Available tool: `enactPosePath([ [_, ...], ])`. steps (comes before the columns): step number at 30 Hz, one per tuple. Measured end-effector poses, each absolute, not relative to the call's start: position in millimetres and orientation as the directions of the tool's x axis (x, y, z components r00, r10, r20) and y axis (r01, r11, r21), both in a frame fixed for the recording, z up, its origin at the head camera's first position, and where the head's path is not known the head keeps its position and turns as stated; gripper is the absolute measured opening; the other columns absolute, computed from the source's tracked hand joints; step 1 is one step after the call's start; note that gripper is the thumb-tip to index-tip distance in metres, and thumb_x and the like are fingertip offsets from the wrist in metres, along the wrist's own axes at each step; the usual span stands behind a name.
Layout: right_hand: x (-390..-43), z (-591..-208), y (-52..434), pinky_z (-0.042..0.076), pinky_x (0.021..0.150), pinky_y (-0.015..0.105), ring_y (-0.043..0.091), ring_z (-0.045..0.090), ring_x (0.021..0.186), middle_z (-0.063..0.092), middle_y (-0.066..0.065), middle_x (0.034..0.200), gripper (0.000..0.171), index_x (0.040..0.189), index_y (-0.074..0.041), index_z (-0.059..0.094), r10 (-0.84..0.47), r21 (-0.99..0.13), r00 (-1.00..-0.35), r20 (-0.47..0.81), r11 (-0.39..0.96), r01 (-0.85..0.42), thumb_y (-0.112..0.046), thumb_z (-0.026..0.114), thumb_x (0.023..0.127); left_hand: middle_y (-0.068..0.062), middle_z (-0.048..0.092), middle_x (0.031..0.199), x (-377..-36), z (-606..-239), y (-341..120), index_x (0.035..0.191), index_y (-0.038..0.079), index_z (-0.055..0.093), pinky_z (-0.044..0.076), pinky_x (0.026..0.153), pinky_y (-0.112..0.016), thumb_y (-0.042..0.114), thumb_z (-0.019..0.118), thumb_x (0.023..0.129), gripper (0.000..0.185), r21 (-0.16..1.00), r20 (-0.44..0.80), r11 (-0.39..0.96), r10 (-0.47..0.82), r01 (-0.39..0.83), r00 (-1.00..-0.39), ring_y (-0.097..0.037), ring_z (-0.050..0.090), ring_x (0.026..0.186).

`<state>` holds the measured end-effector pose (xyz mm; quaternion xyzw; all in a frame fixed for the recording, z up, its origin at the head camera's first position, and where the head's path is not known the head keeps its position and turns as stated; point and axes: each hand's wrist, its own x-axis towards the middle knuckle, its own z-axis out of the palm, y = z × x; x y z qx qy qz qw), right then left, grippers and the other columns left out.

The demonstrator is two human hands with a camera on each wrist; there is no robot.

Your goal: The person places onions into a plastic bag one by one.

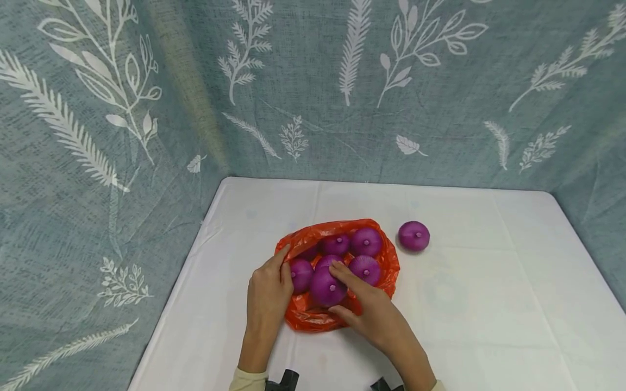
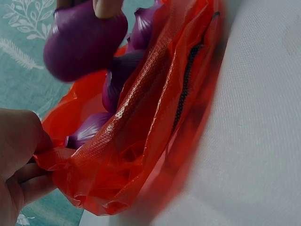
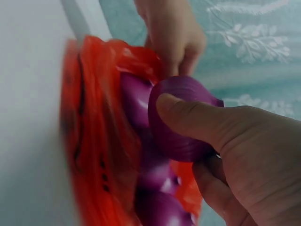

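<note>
A red plastic bag (image 1: pixel 313 320) lies open on the table with several purple onions (image 1: pixel 365 242) inside. My left hand (image 1: pixel 270 290) pinches the bag's rim at its left side; the left wrist view shows the thumb and fingers on the red plastic (image 2: pixel 101 188). Above the bag's opening my right hand (image 1: pixel 379 315) holds one purple onion (image 1: pixel 327 288) between thumb and fingers. The right wrist view shows that held onion (image 3: pixel 181 117) close up, with the thumb across its side. One more onion (image 1: pixel 413 236) lies on the table, right of the bag.
A white cloth covers the table (image 1: pixel 489 304). Behind it and at the left hangs a teal curtain (image 1: pixel 313 81) with white leaf prints. Dark camera mounts (image 1: pixel 283 380) show by the wrists at the bottom edge.
</note>
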<state>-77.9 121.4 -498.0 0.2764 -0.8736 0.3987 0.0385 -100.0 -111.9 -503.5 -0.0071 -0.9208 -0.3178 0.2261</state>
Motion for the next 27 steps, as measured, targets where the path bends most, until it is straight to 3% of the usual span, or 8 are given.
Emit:
enactPosePath([
  [13,-74.9,-507.4,94.3,0.047,0.113,0.038,0.012,0.041,0.153,0.041,-0.009,0.167,0.071,0.157,-0.021,0.054,-0.557,-0.606,-0.82,0.133,0.609,-0.512,-0.025,0.083,0.092,-0.024,0.075,0.119,-97.1,-503.3,-111.3,0.136,0.0,0.07,0.064,0.08,-0.046,0.005,0.067,0.101,0.035,0.583,0.41,0.799,-0.138,0.144,-0.901,-0.039,0.077,0.101],
  [27,-72.0,-516.5,89.4,0.053,0.106,0.036,0.013,0.035,0.156,0.039,-0.008,0.169,0.076,0.159,-0.026,0.051,-0.604,-0.477,-0.783,0.148,0.65,-0.592,-0.016,0.084,0.091,-0.024,0.076,0.118,-98.3,-501.9,-108.6,0.137,0.0,0.069,0.064,0.083,-0.048,0.004,0.068,0.1,0.038,0.566,0.418,0.81,-0.122,0.153,-0.9,-0.041,0.076,0.102],
])
